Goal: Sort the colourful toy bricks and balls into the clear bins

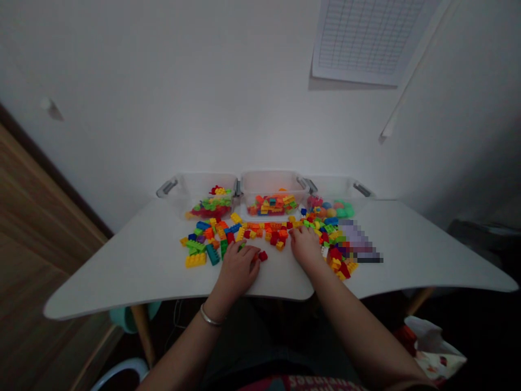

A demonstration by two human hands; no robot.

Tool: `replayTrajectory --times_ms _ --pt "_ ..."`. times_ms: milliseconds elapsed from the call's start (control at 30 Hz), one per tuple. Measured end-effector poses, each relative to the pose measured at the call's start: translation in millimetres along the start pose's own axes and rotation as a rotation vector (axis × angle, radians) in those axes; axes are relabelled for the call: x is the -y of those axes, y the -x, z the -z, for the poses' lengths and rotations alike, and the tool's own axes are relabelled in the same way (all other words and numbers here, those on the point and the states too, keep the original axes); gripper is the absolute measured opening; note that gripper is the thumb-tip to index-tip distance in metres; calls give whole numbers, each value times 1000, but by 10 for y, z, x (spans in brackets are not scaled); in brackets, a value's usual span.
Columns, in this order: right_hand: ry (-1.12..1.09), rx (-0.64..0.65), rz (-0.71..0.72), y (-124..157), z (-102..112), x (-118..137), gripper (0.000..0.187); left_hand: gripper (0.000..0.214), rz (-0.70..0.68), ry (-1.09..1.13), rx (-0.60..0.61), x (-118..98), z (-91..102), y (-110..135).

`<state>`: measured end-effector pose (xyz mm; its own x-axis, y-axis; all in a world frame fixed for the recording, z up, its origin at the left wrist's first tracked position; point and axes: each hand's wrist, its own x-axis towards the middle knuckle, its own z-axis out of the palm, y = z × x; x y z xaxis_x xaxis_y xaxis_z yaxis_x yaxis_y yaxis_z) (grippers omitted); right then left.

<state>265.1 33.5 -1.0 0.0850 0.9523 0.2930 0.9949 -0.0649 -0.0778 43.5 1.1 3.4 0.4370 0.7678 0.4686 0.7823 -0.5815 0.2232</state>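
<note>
Plastic building bricks [252, 231] lie scattered in a loose band across the middle of the white desk [122, 271], just in front of the bins and well in from its front edge. Colours logged: yellow, red, orange, green, blue, teal. More bricks sit heaped inside the containers.

Left hand [238, 269]: palm down on the desk among the bricks, fingers curled forward, a metal bangle [209, 319] on the wrist. The fingertips [250, 251] come just beside a small red brick [262, 256]. The hand is partly closed, but from my view I cannot tell whether it has hold of anything.

Right hand [305, 245]: palm down, fingers slightly spread, lying over the near side of the bricks right of centre. It is not closed into a fist; I cannot tell whether a brick sits under the fingers.

Along the far edge stand three clear plastic bins with grey latches, touching side by side. The left bin [207, 187] holds mixed red, green and yellow bricks; the middle bin [272, 184] mostly orange and yellow bricks; the right bin [331, 187] rounded toys in blue, orange and green. Right of the bricks, a pixelated purple patch [358, 241] is too blurred to identify.
</note>
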Motion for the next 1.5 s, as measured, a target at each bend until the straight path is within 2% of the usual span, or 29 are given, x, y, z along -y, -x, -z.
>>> replayTrajectory --times_ms 233,400,500,667,800,900,1100,1500 --pt "-163 -127 133 -94 -25 80 29 22 -1 7 -13 4 -6 2" --pt "-360 -125 227 -104 -112 240 43 21 9 7 1 1 -4 2" --pt "-451 -118 267 -99 -193 302 43 22 10 -1 19 4 -5 0" --pt "-648 -163 341 -118 -315 269 44 23 7 -12 36 6 -1 0" --pt "-745 -236 321 -139 -377 163 47 21 6 -13 36 -1 9 1" --pt "-784 -291 242 -124 -393 91 53 22 15 -18 41 -5 14 -1" --pt "-760 -328 103 -33 -380 -6 63 21 12 -12 31 -18 22 -4" --pt "-547 -141 138 119 -288 95 65 21 5 3 17 -19 26 -1"
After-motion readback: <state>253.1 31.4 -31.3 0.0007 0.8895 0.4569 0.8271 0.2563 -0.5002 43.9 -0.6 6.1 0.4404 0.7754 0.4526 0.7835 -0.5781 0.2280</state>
